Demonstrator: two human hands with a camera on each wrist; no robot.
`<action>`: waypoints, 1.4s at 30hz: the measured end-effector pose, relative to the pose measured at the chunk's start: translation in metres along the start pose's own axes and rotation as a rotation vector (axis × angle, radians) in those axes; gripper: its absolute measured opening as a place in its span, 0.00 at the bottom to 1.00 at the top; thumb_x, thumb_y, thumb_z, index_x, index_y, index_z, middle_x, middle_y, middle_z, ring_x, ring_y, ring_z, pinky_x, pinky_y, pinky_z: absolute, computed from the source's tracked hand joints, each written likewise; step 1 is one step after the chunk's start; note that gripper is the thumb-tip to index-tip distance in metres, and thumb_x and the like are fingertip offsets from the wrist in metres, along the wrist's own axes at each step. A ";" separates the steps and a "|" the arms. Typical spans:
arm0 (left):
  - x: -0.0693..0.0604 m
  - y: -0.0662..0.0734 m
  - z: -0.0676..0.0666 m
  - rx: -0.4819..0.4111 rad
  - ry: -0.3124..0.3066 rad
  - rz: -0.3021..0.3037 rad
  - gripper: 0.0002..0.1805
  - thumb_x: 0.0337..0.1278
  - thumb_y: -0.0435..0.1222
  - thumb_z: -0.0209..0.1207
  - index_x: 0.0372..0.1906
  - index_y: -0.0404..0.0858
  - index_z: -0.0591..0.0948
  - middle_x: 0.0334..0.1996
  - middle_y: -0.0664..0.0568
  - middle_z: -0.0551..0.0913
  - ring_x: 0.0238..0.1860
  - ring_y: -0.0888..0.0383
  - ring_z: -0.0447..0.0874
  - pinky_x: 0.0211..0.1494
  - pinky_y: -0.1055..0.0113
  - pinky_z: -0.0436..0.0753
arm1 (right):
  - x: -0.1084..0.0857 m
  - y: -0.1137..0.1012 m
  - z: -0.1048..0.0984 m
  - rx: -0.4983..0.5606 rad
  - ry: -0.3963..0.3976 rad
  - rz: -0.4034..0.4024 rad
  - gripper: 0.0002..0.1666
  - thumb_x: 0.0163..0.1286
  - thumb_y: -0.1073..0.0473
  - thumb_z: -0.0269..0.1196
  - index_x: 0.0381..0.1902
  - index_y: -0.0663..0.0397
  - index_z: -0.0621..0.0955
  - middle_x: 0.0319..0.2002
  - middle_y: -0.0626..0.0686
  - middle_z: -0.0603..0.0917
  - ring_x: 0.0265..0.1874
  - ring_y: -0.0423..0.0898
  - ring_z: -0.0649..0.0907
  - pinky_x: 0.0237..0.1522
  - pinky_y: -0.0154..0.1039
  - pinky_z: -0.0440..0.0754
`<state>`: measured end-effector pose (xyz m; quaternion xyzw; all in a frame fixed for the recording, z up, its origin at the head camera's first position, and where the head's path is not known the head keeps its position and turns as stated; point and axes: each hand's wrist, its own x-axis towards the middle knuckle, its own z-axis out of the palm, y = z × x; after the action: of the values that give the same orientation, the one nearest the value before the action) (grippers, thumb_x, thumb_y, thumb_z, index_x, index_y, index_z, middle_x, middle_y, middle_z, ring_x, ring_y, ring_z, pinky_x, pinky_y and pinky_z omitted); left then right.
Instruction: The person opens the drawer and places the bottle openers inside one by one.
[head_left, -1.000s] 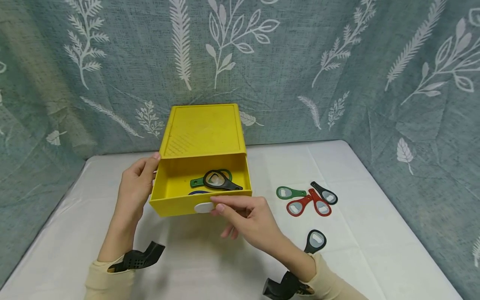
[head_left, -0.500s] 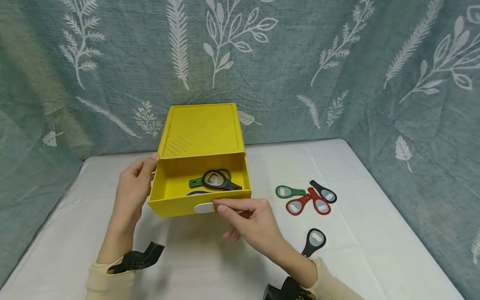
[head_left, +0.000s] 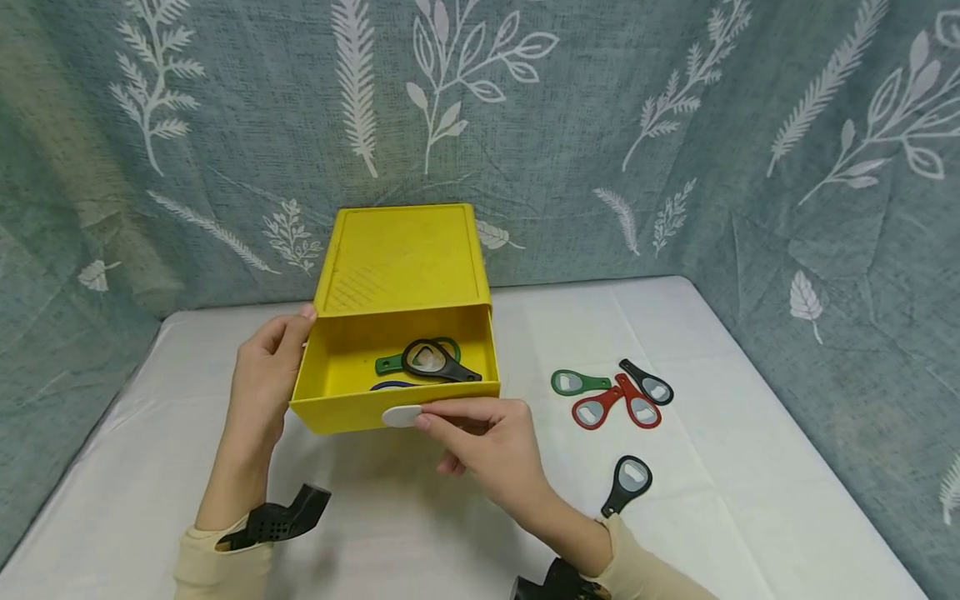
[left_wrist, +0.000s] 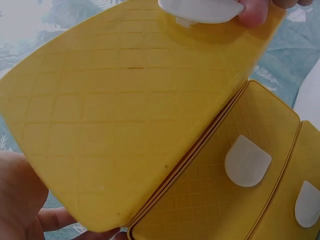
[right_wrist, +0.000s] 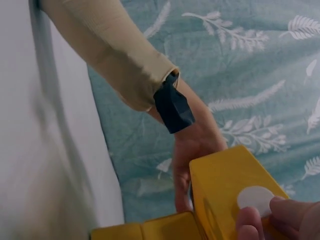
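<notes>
In the head view a yellow drawer cabinet point(head_left: 405, 258) has its top drawer point(head_left: 337, 410) pulled out. My right hand point(head_left: 487, 442) pinches the white knob point(head_left: 401, 416) on the drawer front between thumb and finger. My left hand point(head_left: 264, 367) rests against the cabinet's left side, its thumb at the top front corner; in the right wrist view its fingers point(right_wrist: 182, 195) look fairly straight. Inside the drawer, a black bottle opener point(head_left: 461, 372) lies across a green bottle opener point(head_left: 387, 365). Only the edge of a blue one point(head_left: 392, 385) shows behind the front wall.
To the right on the white table point(head_left: 720, 500) lie a green bottle opener point(head_left: 577, 382), two red bottle openers point(head_left: 592, 412) and a black bottle opener point(head_left: 652, 387). Another black opener point(head_left: 628, 482) is near my right forearm. Lower drawers point(left_wrist: 200, 190) stay in place. A patterned curtain point(head_left: 562, 125) hangs behind.
The drawer front and the right hand on its knob have shifted slightly left. My left hand stays at the cabinet's side. The openers in the drawer keep their arrangement.
</notes>
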<state>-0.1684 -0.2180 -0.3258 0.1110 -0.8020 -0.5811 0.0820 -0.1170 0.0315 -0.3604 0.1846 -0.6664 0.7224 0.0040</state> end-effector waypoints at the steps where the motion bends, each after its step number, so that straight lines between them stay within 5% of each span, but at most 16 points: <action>1: 0.000 0.000 0.000 -0.002 0.003 -0.001 0.37 0.66 0.63 0.49 0.61 0.36 0.76 0.53 0.43 0.75 0.38 0.54 0.80 0.35 0.70 0.82 | 0.000 0.000 0.001 -0.003 0.008 0.000 0.08 0.61 0.57 0.73 0.38 0.53 0.90 0.30 0.53 0.88 0.13 0.53 0.81 0.19 0.39 0.83; 10: -0.002 0.001 0.001 -0.002 0.013 0.015 0.36 0.67 0.62 0.48 0.60 0.35 0.76 0.51 0.44 0.75 0.35 0.56 0.80 0.33 0.70 0.83 | 0.002 -0.004 0.007 -0.007 0.055 -0.005 0.07 0.60 0.57 0.74 0.35 0.53 0.91 0.22 0.51 0.86 0.08 0.52 0.79 0.14 0.33 0.76; 27: -0.002 -0.004 0.001 -0.004 0.010 0.049 0.36 0.68 0.62 0.48 0.61 0.34 0.75 0.50 0.42 0.75 0.33 0.57 0.81 0.32 0.70 0.83 | 0.003 -0.007 0.012 -0.093 0.099 0.008 0.10 0.61 0.51 0.73 0.28 0.50 0.90 0.23 0.48 0.86 0.05 0.51 0.73 0.09 0.37 0.73; 35: -0.003 -0.004 0.000 0.011 0.009 0.054 0.37 0.68 0.62 0.47 0.62 0.34 0.75 0.50 0.41 0.76 0.31 0.57 0.81 0.31 0.70 0.83 | 0.008 -0.005 0.013 -0.084 0.114 -0.009 0.09 0.61 0.51 0.73 0.27 0.49 0.90 0.22 0.50 0.86 0.05 0.61 0.69 0.07 0.35 0.66; 42: -0.002 -0.005 0.000 0.018 0.009 0.065 0.37 0.68 0.62 0.47 0.62 0.34 0.75 0.52 0.41 0.75 0.34 0.55 0.79 0.31 0.71 0.81 | 0.014 -0.002 0.013 -0.083 0.130 -0.034 0.10 0.62 0.51 0.72 0.27 0.49 0.90 0.22 0.50 0.86 0.03 0.53 0.66 0.06 0.36 0.65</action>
<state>-0.1661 -0.2187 -0.3309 0.0884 -0.8102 -0.5702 0.1034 -0.1264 0.0157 -0.3536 0.1484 -0.6908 0.7045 0.0672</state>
